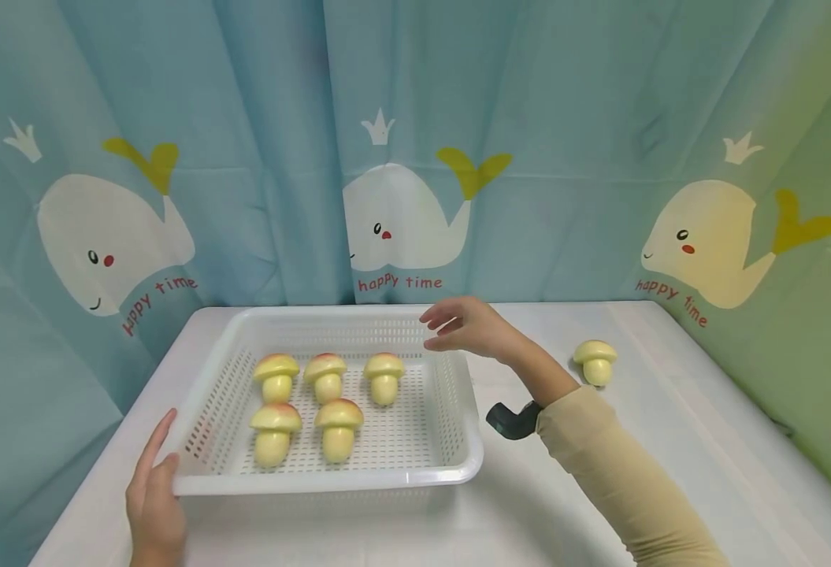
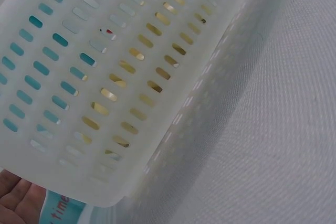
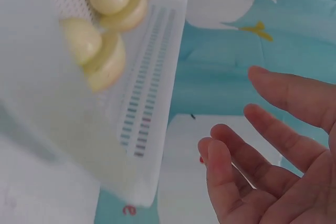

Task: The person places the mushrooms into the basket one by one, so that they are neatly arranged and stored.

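Note:
A white plastic basket (image 1: 302,479) with slotted walls stands on the table, holding several yellow toy mushrooms (image 1: 384,378) with reddish-tinged caps. At its front left corner is my left hand (image 1: 154,504), fingers extended along the outside and thumb beside the rim. In the left wrist view, part of that hand (image 2: 18,200) shows past the basket's corner. My right hand (image 1: 475,327) hovers by the back right corner, its fingers spread and loosely bent. Nothing lies between those fingers in the right wrist view. One more toy mushroom (image 1: 595,362) stands on the table to the right.
A white cloth covers the table (image 1: 642,441). Blue curtains (image 1: 273,157) printed with whales hang behind it, and a green curtain (image 1: 826,354) borders the right side. A dark curved device (image 1: 513,421) sits at my right wrist, near the basket's right wall.

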A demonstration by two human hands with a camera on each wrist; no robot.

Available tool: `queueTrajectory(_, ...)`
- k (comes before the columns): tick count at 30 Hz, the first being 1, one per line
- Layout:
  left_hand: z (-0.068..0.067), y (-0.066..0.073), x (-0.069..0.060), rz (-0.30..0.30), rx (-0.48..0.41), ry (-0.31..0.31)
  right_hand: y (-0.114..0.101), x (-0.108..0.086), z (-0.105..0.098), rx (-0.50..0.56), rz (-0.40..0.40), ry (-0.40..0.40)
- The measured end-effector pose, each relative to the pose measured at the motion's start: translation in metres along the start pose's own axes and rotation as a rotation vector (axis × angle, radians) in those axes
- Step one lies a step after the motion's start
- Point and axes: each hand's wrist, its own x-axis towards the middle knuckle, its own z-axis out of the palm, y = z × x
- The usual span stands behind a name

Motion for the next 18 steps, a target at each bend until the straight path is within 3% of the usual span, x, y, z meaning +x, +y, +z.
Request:
queueTrajectory(6, -0.001, -0.017, 0.009, -0.031, -0.017, 0.017, 0.011, -0.005, -0.012, -0.004, 0.014, 0.028)
queueTrajectory(10, 0.001, -0.019, 0.01, -0.027, -0.024, 0.034, 0.017, -0.009, -0.023, 0.055, 0.053, 0.045)
queueTrajectory(15, 0.001, 0.009, -0.003, -0.042, -0.039, 0.006, 0.021, -0.016, -0.037, 0.087, 0.114, 0.071)
queueTrajectory(18, 0.002, 0.019, -0.008, -0.058, -0.046, -0.005, 0.027, -0.018, -0.044, 0.09, 0.124, 0.071)
